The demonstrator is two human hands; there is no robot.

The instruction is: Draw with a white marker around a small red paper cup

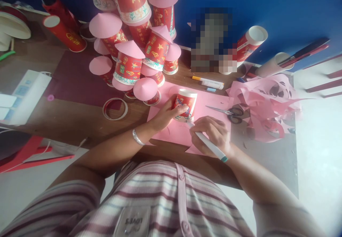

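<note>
A red patterned paper cup [186, 104] stands mouth down on a pink paper sheet [171, 132]. My left hand [164, 115] grips the cup's side and holds it in place. A silver bracelet [137, 137] circles that wrist. My right hand [213, 134] is closed on a white pen [210, 145] with a green end, whose tip touches the paper at the cup's rim.
Black-handled scissors [230, 111] lie right of the cup, beside a heap of pink paper scraps [264, 105]. A stack of red cups with pink cone lids [136, 48] rises behind. A tape ring [115, 109], markers [208, 82] and a white power strip [22, 96] lie on the wooden table.
</note>
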